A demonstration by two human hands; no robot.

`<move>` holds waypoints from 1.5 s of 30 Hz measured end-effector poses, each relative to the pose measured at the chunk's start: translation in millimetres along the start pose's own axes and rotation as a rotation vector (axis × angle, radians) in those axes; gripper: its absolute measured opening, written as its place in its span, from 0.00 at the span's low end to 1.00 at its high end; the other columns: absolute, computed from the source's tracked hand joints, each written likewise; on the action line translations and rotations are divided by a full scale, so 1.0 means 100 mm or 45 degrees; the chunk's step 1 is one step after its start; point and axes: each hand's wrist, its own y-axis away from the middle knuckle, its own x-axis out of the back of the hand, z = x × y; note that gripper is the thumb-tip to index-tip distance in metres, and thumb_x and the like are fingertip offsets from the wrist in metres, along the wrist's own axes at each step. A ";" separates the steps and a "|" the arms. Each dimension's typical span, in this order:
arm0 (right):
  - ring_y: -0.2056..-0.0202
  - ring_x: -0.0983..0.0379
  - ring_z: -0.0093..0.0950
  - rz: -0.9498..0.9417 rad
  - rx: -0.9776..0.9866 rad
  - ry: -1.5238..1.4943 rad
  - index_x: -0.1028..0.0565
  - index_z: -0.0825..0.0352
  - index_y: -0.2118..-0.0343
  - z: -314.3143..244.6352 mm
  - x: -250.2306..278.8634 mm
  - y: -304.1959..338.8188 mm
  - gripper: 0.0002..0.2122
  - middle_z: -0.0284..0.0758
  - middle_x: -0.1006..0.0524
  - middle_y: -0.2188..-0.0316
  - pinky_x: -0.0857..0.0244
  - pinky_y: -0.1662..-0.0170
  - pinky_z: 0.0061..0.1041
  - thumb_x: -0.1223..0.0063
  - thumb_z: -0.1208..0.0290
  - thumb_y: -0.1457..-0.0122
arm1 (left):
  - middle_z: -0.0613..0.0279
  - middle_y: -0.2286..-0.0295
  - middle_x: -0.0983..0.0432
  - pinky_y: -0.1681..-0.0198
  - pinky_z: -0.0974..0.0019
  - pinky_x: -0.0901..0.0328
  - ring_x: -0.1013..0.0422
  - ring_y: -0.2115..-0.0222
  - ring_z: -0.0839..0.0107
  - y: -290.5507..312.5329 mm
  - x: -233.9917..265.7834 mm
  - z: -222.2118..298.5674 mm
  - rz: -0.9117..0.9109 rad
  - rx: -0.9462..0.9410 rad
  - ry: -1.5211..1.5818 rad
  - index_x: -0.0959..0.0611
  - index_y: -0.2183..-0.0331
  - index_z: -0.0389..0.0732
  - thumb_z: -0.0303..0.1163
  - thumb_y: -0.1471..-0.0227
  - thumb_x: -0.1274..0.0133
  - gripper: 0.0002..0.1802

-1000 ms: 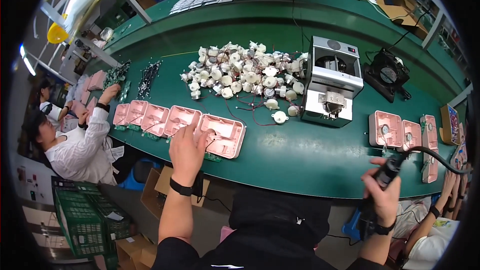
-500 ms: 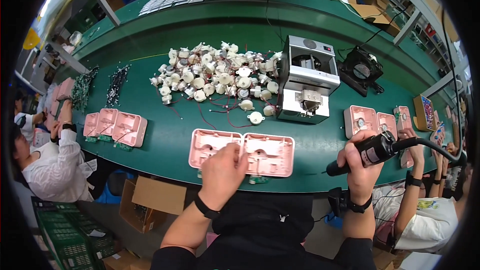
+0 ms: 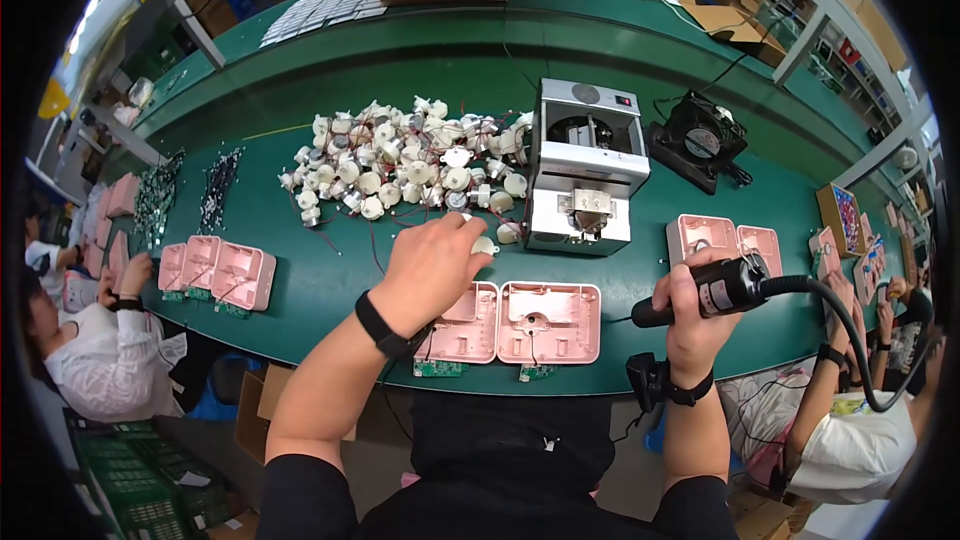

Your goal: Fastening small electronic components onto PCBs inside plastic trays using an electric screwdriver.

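My left hand reaches over the near edge of a motor pile, its fingers closed round a small white round motor. That motor is partly hidden by the fingers. Below the hand lie two open pink plastic housings, a left one and a right one, side by side. Green circuit boards stick out at their front edges. My right hand grips a black electric screwdriver, its bit pointing left, to the right of the housings.
Many white motors with red wires are heaped behind. A grey-white machine and a black fan stand to their right. More pink housings sit at left and right. Co-workers sit on both sides.
My left hand has moved from the pink housings up to the white motor and closed round it. The right hand still holds the screwdriver. The whole view has shifted slightly.
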 end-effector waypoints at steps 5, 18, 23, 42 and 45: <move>0.84 0.33 0.23 0.026 -0.024 -0.028 0.34 0.70 0.63 0.00 0.02 -0.01 0.08 0.33 0.30 0.81 0.36 0.78 0.22 0.48 0.79 0.42 | 0.56 0.65 0.21 0.63 0.57 0.29 0.23 0.65 0.58 -0.13 -0.08 -0.04 -0.327 -0.007 -0.096 0.20 0.56 0.40 0.35 0.51 0.39 0.20; 0.84 0.32 0.23 0.062 -0.048 -0.110 0.33 0.69 0.63 0.06 0.12 -0.09 0.08 0.33 0.31 0.81 0.36 0.79 0.22 0.46 0.79 0.43 | 0.50 0.53 0.27 0.50 0.60 0.29 0.27 0.51 0.58 0.45 0.26 0.12 -0.135 0.463 2.241 0.32 0.44 0.32 0.29 0.36 0.54 0.21; 0.84 0.31 0.22 -0.008 -0.045 0.005 0.33 0.69 0.63 0.03 0.09 -0.05 0.10 0.32 0.31 0.81 0.36 0.79 0.20 0.45 0.80 0.44 | 0.50 0.53 0.27 0.50 0.61 0.29 0.28 0.50 0.58 0.55 0.16 0.09 -0.322 0.463 2.465 0.36 0.40 0.32 0.29 0.36 0.55 0.25; 0.83 0.31 0.22 0.000 -0.055 -0.046 0.33 0.70 0.62 0.05 0.09 -0.06 0.10 0.32 0.30 0.79 0.36 0.79 0.21 0.44 0.81 0.45 | 0.50 0.56 0.25 0.56 0.66 0.27 0.24 0.56 0.64 0.70 0.17 0.48 -0.548 0.422 1.892 0.34 0.43 0.31 0.23 0.43 0.46 0.28; 0.84 0.31 0.22 -0.009 -0.033 -0.040 0.33 0.70 0.62 0.05 0.09 -0.06 0.10 0.32 0.30 0.79 0.36 0.79 0.22 0.44 0.81 0.45 | 0.53 0.56 0.25 0.54 0.67 0.28 0.25 0.56 0.66 0.75 0.14 0.48 -0.479 0.424 1.920 0.31 0.45 0.30 0.19 0.44 0.48 0.25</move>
